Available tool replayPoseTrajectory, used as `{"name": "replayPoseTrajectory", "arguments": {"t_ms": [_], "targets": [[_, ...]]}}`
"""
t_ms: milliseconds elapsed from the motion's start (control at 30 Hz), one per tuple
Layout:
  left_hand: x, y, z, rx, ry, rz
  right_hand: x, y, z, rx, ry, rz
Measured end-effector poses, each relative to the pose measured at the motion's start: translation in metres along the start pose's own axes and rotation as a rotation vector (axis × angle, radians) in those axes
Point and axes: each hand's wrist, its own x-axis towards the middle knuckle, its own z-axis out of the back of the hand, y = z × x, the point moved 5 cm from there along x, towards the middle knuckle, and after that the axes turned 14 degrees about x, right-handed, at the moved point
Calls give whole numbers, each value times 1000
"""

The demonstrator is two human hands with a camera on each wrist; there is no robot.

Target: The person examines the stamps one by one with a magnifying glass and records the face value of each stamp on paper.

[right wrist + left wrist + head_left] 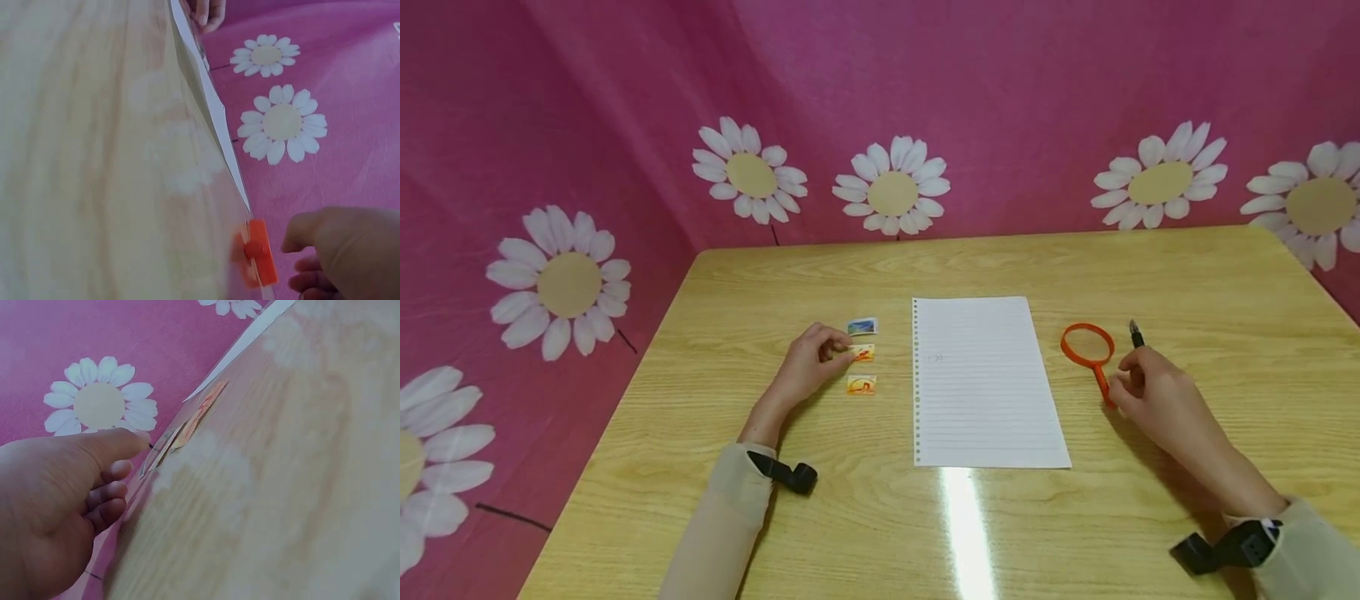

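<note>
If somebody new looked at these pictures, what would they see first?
Probably the big white flowers on the pink cloth behind the table. Next, maybe the red-orange magnifying glass, right of the lined paper and close to the right hand. Then the three small, colourful cards left of the paper, next to the left hand.

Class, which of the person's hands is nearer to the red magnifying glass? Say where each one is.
Right. The right hand is close beside the magnifying glass, by its handle; the left hand is across the lined sheet, at the picture cards.
</note>
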Motion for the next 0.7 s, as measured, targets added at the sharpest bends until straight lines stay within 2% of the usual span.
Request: {"name": "replayPoseTrajectory", "arguments": {"t_ms": [67, 300, 533, 700], "targets": [[-2, -2, 1, -11, -21, -2, 2, -2, 3, 3, -18, 14], [-11, -20, 1, -28, -70, -79, 10, -11, 10, -22, -50, 79], [-26, -38, -6, -41, -89, -149, 15, -22, 12, -13, -42, 92], [-38, -51, -13, -20, -82, -194, 17, -31, 13, -1, -22, 67]]}}
